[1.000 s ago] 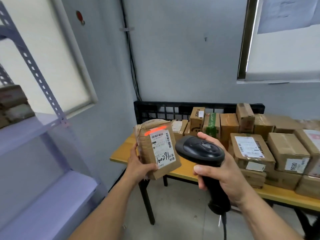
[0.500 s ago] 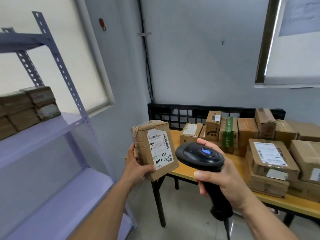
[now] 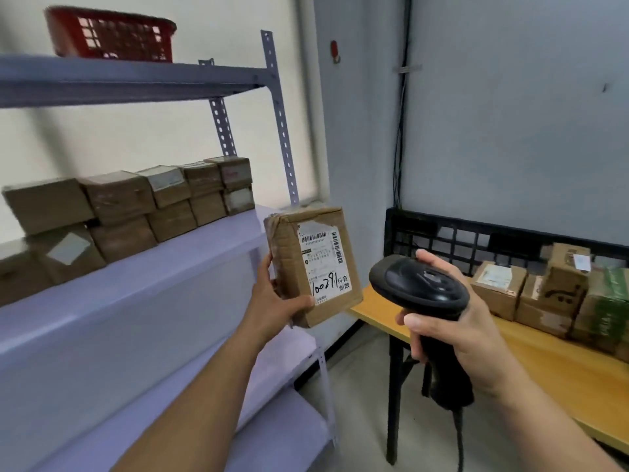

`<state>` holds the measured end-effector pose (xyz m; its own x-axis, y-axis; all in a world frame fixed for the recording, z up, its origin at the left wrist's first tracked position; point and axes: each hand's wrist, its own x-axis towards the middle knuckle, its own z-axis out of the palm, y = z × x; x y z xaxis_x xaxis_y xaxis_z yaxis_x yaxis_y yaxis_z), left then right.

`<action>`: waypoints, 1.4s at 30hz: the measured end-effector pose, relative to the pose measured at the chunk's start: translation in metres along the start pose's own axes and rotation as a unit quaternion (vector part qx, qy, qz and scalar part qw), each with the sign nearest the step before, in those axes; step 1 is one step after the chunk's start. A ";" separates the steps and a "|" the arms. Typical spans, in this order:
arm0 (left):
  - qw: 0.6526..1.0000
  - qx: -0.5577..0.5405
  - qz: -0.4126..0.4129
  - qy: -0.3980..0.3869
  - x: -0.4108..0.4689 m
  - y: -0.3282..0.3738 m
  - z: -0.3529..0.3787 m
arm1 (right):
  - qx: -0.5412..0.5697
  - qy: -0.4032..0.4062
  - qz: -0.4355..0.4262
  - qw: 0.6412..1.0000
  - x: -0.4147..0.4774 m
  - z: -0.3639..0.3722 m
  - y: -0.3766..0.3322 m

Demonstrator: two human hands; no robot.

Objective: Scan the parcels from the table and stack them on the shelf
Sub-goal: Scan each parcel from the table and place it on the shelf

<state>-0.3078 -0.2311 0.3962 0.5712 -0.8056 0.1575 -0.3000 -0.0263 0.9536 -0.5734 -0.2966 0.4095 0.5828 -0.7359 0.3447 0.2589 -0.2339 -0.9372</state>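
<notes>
**A:** While the parcel (image 3: pixel 313 264) is up in the air like that, how far along would you put the job?

**B:** Somewhere in the middle, I'd say. A row of stacked boxes (image 3: pixel 136 206), two layers high, already sits on the middle board of the shelf (image 3: pixel 136 291). A fair number of unshelved parcels (image 3: pixel 544 294) are lined up on the desk (image 3: pixel 551 366) against a black crate (image 3: pixel 476 233).

**A:** And the one in hand?

**B:** The left grip (image 3: pixel 272 301) pinches it by its lower left corner, thumb across the front and fingers behind. It is upright with the white barcode label facing the camera, and it hangs just off the shelf's front right corner, touching neither shelf nor desk.

**A:** Has it been scanned?

**B:** I can't tell. The right grip (image 3: pixel 452 332) is wrapped round the handle of the scanner (image 3: pixel 418 291), whose head is near the label, but no beam shows on the paper.

**A:** So what's left?

**B:** This parcel has to land on the shelf, probably on the bare stretch at the near end of the row. After that, everything on the desk needs the same treatment. The red basket (image 3: pixel 109 34) on the top board seems to play no part.
</notes>
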 end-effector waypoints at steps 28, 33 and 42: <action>0.925 0.047 0.006 0.377 -0.029 0.011 -0.432 | 0.067 -0.206 -0.009 0.976 0.126 0.345 0.027; 0.928 0.053 -0.027 0.367 0.006 0.010 -0.473 | 0.076 -0.197 -0.010 0.977 0.139 0.370 0.035; 0.923 0.160 -0.051 0.347 0.048 -0.013 -0.496 | 0.061 -0.173 0.002 0.983 0.157 0.377 0.045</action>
<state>0.1021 0.0244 0.5191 0.9270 -0.2197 0.3041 -0.3653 -0.3441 0.8649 -0.1796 -0.1828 0.4415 0.8056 -0.4716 0.3586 0.3341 -0.1383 -0.9323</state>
